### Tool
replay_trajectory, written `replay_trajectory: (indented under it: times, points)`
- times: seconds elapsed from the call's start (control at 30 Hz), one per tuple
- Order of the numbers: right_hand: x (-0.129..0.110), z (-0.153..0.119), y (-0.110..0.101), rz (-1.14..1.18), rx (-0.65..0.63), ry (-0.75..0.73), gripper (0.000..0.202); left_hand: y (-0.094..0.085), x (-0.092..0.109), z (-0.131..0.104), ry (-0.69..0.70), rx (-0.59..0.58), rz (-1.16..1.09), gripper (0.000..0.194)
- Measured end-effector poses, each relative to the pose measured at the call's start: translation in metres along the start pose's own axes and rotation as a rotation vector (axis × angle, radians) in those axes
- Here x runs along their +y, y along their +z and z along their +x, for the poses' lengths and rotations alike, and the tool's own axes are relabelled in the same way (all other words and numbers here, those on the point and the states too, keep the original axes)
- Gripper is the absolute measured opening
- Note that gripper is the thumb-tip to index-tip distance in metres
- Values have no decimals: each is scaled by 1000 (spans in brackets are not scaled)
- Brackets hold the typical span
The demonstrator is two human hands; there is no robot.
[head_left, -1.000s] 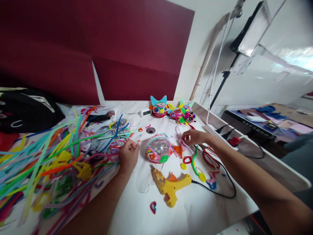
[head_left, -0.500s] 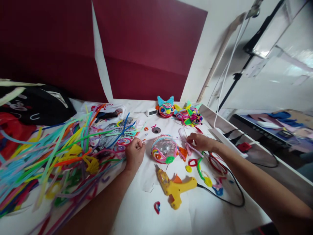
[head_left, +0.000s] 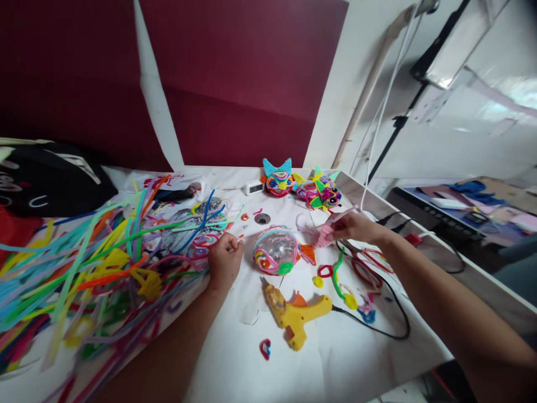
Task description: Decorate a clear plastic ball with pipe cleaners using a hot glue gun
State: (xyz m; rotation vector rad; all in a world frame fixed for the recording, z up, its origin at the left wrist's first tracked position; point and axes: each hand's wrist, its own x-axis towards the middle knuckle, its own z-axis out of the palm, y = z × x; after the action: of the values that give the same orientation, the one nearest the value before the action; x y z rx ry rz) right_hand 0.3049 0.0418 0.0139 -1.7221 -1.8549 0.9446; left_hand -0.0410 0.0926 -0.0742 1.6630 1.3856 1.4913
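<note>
My right hand [head_left: 356, 226] is closed on a pale pink pipe cleaner [head_left: 314, 229], whose strand shows on both sides of the fingers. Just below its fingertips is a folded pink pipe-cleaner piece [head_left: 323, 237]; whether the hand also grips this I cannot tell. My left hand [head_left: 225, 258] is curled with the fingers pinched, and what they hold, if anything, I cannot make out. Between the hands sits a clear plastic ball [head_left: 280, 250] trimmed with coloured pipe cleaners, with an orange tail piece [head_left: 308, 253] at its right. A yellow glue gun [head_left: 296, 316] lies in front of it.
A heap of pipe cleaners [head_left: 96, 268] spreads over the left side. Two decorated figures, one blue-eared [head_left: 279, 180] and one multicoloured [head_left: 321, 193], stand at the back by a small white display [head_left: 254, 188]. A black cord [head_left: 388, 336] loops at right among pipe-cleaner scraps.
My right hand has risen slightly, lifting the pale pink pipe cleaner. The left hand keeps its pinch beside the ball. The whole view has shifted a little.
</note>
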Motion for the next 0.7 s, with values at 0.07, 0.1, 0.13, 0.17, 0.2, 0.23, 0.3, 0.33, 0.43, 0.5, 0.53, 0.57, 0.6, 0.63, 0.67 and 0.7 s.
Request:
replay_trajectory:
  times: [0.07, 0.1, 0.13, 0.17, 0.2, 0.23, 0.3, 0.33, 0.43, 0.5, 0.53, 0.57, 0.6, 0.63, 0.67, 0.7]
  points:
    - [1, -2, 0, 110, 34, 35, 46, -1, 1, 0, -2, 1, 6, 26]
    - [1, -3, 0, 165, 50, 49, 46, -1, 2, 0, -2, 2, 8, 26]
    - [1, -5, 1, 218, 65, 62, 45, -1, 2, 0, -3, 3, 11, 26]
    - [1, -7, 2, 269, 78, 73, 45, -2, 3, 0, -4, 2, 13, 26]
    - [0, -9, 2, 320, 92, 83, 44, -2, 3, 0, -5, -1, 15, 26]
    - [-1, -11, 3, 371, 108, 91, 43, -2, 3, 0, -7, -3, 16, 26]
    - [-2, -15, 3, 471, 153, 101, 40, -1, 3, 0, -10, -6, 17, 26]
    - [-2, -16, 2, 518, 185, 102, 39, -1, 2, 0, -12, -5, 17, 26]
    - [-1, -18, -1, 640, 295, 101, 35, 0, 1, 1, -9, -2, 14, 26]
    - [0, -19, -2, 701, 354, 106, 34, 0, 1, 1, -4, -4, 11, 26]
    - [-1, -19, -2, 723, 365, 115, 35, 0, 0, 0, -2, -6, 9, 26]
    - [-2, -20, -2, 738, 362, 129, 35, 0, 0, 0, -2, -8, 8, 26]
    - [-3, -20, -2, 750, 347, 143, 36, 0, 1, 0, -3, -10, 6, 25]
    - [-5, -21, -2, 761, 325, 154, 36, 0, 1, 0, -5, -12, 3, 25]
    - [-8, -21, -1, 774, 305, 158, 35, 0, 1, 0, -8, -14, -1, 25]
    - [-10, -22, -1, 791, 289, 156, 35, -1, 2, 0, -10, -18, -6, 25]
